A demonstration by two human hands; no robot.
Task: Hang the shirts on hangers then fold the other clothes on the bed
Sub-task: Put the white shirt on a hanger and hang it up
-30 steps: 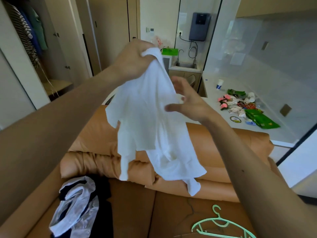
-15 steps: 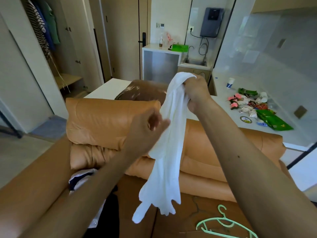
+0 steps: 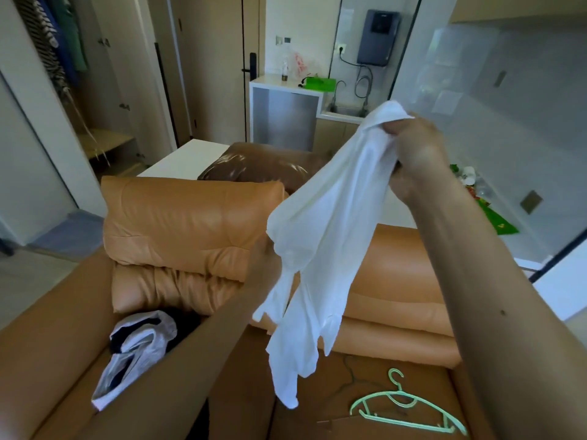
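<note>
A tan leather sofa (image 3: 190, 217) with plump stacked back cushions fills the foreground, and a dark brown leather cushion (image 3: 254, 163) lies behind it. Beyond stand pale wooden wardrobe doors (image 3: 127, 74), a white cabinet with a steel front (image 3: 286, 119) and a small steel sink (image 3: 344, 109) under a dark grey wall-mounted box (image 3: 376, 36). A frosted glass partition (image 3: 508, 106) rises on the right. Soft daylight falls on the pale grey floor (image 3: 47, 274).

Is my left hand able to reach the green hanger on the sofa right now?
Probably, with a detour: the green hanger lies uncovered on the seat, but the white shirt held up by the right hand hangs between it and the left hand.
</note>
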